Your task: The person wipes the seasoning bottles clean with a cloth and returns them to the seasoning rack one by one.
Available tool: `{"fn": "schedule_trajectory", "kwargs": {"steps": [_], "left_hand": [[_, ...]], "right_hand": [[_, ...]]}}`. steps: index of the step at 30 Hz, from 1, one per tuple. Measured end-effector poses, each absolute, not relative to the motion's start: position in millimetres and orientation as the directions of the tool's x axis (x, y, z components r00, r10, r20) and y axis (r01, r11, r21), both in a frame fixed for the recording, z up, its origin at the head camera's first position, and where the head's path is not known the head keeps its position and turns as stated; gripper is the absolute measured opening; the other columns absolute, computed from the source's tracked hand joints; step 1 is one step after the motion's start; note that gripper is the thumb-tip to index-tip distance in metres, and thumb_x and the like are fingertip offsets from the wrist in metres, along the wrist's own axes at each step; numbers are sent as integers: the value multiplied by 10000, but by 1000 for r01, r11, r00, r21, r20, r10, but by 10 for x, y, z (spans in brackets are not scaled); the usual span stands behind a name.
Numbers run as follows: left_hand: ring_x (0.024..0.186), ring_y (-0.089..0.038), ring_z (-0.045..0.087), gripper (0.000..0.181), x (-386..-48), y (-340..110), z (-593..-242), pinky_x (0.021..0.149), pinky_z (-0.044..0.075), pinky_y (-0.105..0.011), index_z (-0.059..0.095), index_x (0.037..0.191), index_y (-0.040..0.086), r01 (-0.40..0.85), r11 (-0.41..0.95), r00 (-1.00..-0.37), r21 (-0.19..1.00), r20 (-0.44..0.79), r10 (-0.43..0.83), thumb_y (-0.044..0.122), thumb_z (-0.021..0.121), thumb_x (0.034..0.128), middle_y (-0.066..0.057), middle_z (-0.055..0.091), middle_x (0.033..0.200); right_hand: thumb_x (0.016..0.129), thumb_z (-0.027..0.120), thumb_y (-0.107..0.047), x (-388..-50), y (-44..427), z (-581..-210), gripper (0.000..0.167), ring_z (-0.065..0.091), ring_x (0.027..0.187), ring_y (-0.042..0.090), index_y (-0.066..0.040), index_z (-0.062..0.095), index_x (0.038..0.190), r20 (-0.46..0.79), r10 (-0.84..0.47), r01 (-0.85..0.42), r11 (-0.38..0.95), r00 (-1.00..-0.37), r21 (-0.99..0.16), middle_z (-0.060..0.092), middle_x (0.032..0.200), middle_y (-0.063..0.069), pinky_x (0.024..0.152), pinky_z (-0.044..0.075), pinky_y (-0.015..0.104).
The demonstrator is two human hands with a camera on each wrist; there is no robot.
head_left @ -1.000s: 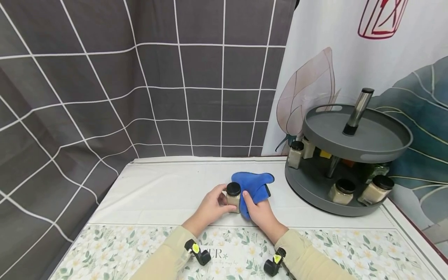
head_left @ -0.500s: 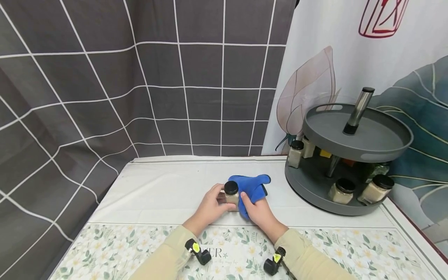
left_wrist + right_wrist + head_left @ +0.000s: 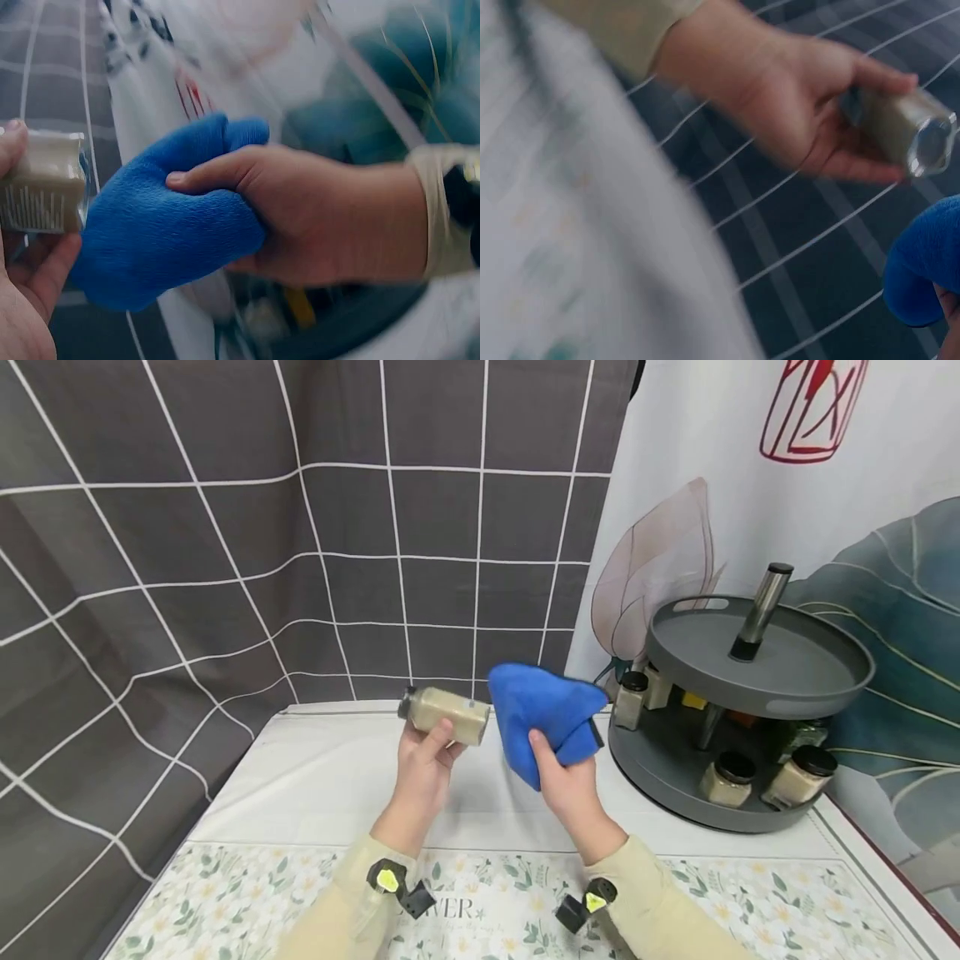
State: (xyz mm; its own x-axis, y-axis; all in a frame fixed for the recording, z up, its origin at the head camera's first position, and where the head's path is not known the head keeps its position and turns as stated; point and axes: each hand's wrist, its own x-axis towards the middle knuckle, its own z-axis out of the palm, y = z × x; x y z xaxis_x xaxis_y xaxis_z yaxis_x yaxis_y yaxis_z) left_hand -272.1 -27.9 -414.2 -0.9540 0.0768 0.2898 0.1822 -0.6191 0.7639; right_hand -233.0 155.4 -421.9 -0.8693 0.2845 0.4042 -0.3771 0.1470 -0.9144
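Observation:
In the head view my left hand (image 3: 423, 768) grips a glass spice jar (image 3: 452, 714) with a black lid, filled with pale powder. The jar lies tipped on its side above the table, its lid to the left and its base toward the cloth. My right hand (image 3: 572, 785) holds a folded blue cloth (image 3: 543, 710), thumb on top, just right of the jar and apart from it. In the left wrist view printed lines mark the jar (image 3: 45, 184) beside the bunched cloth (image 3: 165, 225). The right wrist view, blurred, shows the jar's glass base (image 3: 932, 146) facing the cloth.
A grey two-tier turntable (image 3: 757, 681) with a metal post stands at the right. Several jars sit on its lower tier, among them a black-lidded jar (image 3: 727, 778) at the front. A white cloth with a floral mat (image 3: 480, 902) covers the table. A dark checked curtain (image 3: 435, 518) hangs behind.
Both hands have risen from near the tabletop. The jar has gone from upright to lying sideways in the left hand, and the blue cloth has moved up and away from it.

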Motion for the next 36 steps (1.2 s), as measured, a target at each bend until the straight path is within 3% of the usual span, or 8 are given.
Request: {"fn": "schedule_trajectory", "kwargs": {"steps": [3, 8, 17, 24, 31, 36], "left_hand": [[1064, -175, 656, 894, -2637, -195, -3926, 965, 548, -320, 375, 1413, 114, 211, -709, -942, 673, 333, 37, 356, 899, 730, -61, 552, 1256], [1041, -181, 659, 905, -2515, -136, -3765, 933, 566, -325, 399, 1357, 80, 262, -725, -925, 637, 380, -1, 308, 944, 672, -72, 571, 1212], [1018, -159, 661, 914, -2457, -118, -3723, 923, 567, -297, 365, 1360, 74, 216, -661, -931, 718, 356, 83, 327, 935, 693, -70, 546, 1203], [1013, -173, 661, 833, -2350, -133, -3642, 908, 579, -329, 423, 1321, 66, 274, -665, -916, 694, 400, 41, 226, 941, 687, -76, 574, 1191], [998, -155, 661, 814, -2324, -149, -3604, 920, 569, -312, 433, 1308, 85, 246, -653, -918, 717, 389, 81, 228, 941, 688, -56, 589, 1176], [1005, -150, 646, 790, -2293, -131, -3608, 895, 567, -292, 483, 1278, 100, 257, -641, -906, 723, 412, 101, 252, 953, 661, -43, 615, 1162]], "right_hand": [[976, 647, -112, -2255, 1468, -3945, 585, 504, 1315, 352, 3, 335, 1458, 461, 257, -465, 50, -849, -884, 507, 1416, 198, 1118, 402, 513], [969, 611, -24, -2121, 1372, -3751, 553, 507, 1311, 381, 34, 332, 1444, 547, 187, -545, 70, -816, -836, 503, 1403, 223, 1102, 408, 559], [927, 620, 33, -2100, 1393, -3731, 519, 572, 1226, 185, 67, 398, 1394, 591, 274, -616, -7, -758, -787, 563, 1336, 151, 1052, 465, 295], [932, 624, 33, -2093, 1402, -3688, 474, 581, 1199, 143, 55, 420, 1359, 645, 247, -664, 8, -723, -748, 584, 1281, 24, 1036, 475, 271], [928, 592, 93, -2066, 1420, -3660, 473, 578, 1192, 166, 8, 428, 1364, 746, 228, -774, -66, -626, -629, 585, 1279, -10, 1024, 483, 282], [956, 593, 59, -2062, 1426, -3666, 431, 598, 1179, 148, 35, 432, 1355, 729, 248, -751, 11, -638, -660, 597, 1259, -20, 1005, 498, 261]]}}
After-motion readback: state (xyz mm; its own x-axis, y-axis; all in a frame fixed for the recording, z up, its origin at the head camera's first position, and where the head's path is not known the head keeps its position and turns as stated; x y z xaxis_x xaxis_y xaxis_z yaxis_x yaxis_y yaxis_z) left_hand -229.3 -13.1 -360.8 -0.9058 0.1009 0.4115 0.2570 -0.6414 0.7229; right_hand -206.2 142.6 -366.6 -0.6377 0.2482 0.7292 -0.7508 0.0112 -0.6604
